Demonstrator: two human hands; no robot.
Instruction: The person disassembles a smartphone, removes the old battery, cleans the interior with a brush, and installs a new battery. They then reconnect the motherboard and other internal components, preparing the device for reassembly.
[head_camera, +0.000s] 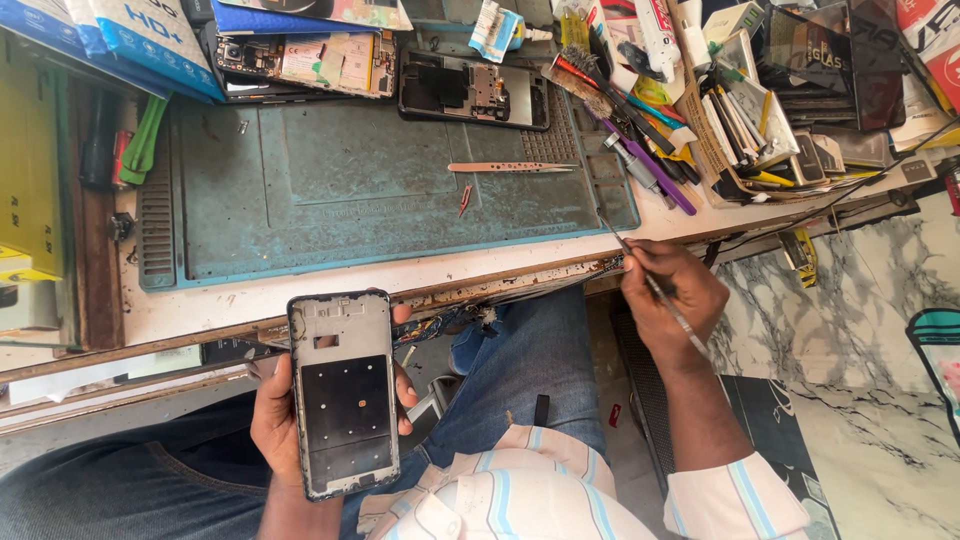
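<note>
My left hand (275, 420) holds a bare phone frame (343, 392) upright over my lap, inner side up, with a dark panel in its middle. A thin metal tool (655, 285) is pinched in my right hand (665, 295) near the bench's front edge, its point aimed up toward the blue-green work mat (340, 190). On the mat lie pink tweezers (510, 167) and a small red piece (466, 198). Two opened phones (474, 90) (300, 60) rest at the mat's far edge.
A heap of tools, pens, tubes and small boxes (740, 100) crowds the bench's right end. Yellow boxes (25, 190) and green plastic tools (145, 140) sit at the left. Blue packets (130, 35) lie at the back left. Marble floor (860, 330) shows on the right.
</note>
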